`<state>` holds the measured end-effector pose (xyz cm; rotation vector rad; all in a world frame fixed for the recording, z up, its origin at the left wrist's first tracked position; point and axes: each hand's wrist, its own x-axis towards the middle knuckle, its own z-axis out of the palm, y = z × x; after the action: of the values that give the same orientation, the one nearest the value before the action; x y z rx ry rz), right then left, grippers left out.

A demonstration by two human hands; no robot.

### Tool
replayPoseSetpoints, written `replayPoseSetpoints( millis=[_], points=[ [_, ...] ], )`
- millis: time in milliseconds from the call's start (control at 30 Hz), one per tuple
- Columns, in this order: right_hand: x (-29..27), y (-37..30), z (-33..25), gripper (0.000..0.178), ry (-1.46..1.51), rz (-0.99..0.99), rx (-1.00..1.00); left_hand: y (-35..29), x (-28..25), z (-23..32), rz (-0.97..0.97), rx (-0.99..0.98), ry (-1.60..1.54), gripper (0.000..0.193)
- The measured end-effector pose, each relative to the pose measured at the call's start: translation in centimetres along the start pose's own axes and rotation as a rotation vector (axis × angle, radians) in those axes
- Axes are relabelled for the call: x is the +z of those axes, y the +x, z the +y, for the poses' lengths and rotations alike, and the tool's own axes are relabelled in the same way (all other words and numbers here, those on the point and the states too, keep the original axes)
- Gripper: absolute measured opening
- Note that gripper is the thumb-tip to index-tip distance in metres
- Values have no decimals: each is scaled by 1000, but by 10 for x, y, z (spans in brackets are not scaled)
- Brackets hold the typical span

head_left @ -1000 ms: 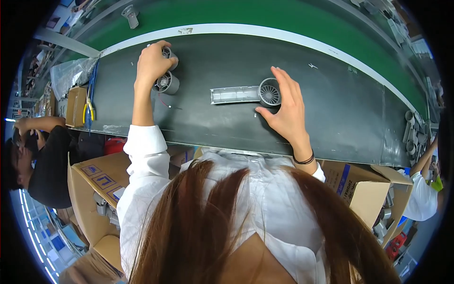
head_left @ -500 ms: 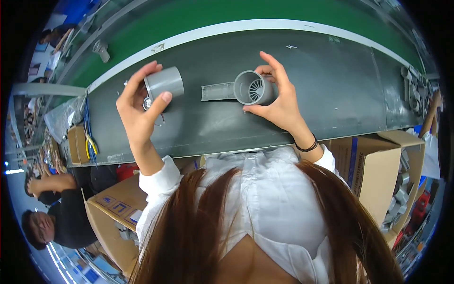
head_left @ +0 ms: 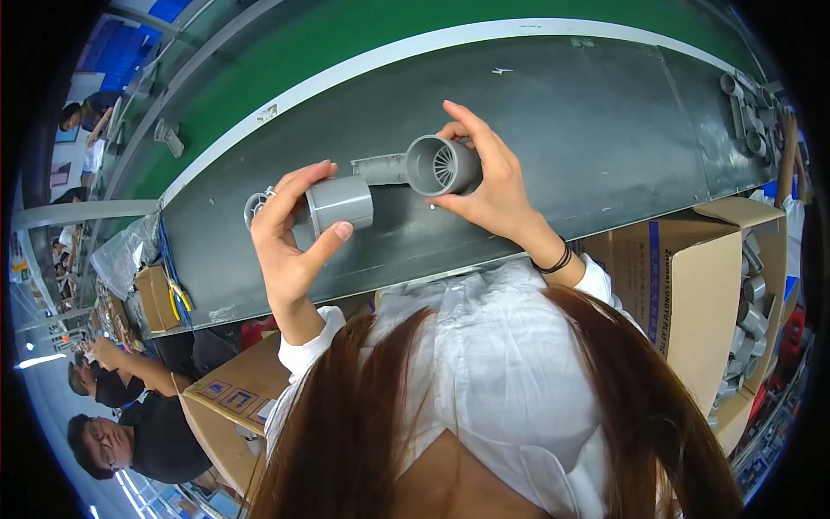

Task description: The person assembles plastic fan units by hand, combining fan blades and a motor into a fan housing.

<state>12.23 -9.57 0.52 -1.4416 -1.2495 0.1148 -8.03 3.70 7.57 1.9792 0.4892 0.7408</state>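
Note:
My left hand [head_left: 290, 251] is closed around a smooth grey plastic cylinder [head_left: 342, 203], thumb on its near side and fingers over the far side. Just left of those fingers shows a small round grey part [head_left: 253, 208], partly hidden by the hand. My right hand [head_left: 494, 186] grips the barrel of a grey hair dryer housing [head_left: 418, 166] between thumb and fingers. The barrel's open end faces up toward me and shows a spoked grille inside. The housing's trough-like handle points left, beyond the cylinder. A gap separates the two pieces.
Below the dark worktable [head_left: 588, 130] stand open cardboard boxes at the left [head_left: 238, 385] and right [head_left: 692, 303], the right one holding grey parts. More grey housings [head_left: 750, 112] lie at the table's far right. Yellow-handled pliers [head_left: 180, 300] hang at the left edge. Co-workers are at the left.
My left hand has brought the cylinder rightward and nearer to me, closer to the housing. The small round part now shows left of its fingers. My right hand keeps its hold while the view turns slightly.

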Motion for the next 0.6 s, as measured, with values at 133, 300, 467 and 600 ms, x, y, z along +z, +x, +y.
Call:
replayPoseSetpoints(
  millis=[133,300,467,600],
  points=[
    [-3,1,9,92,-22,-135,162,2,10,8,-56,-13,-30,54],
    [-5,6,14,88,-85,-272,215,7,33,7,-147,7,-51,54],
    [-18,9,6,86,-144,-250,151,12,52,11,-131,-270,-363,54],
    [-36,18,-5,77,-245,-219,19,15,60,9,-116,-189,-265,62]
  ],
)
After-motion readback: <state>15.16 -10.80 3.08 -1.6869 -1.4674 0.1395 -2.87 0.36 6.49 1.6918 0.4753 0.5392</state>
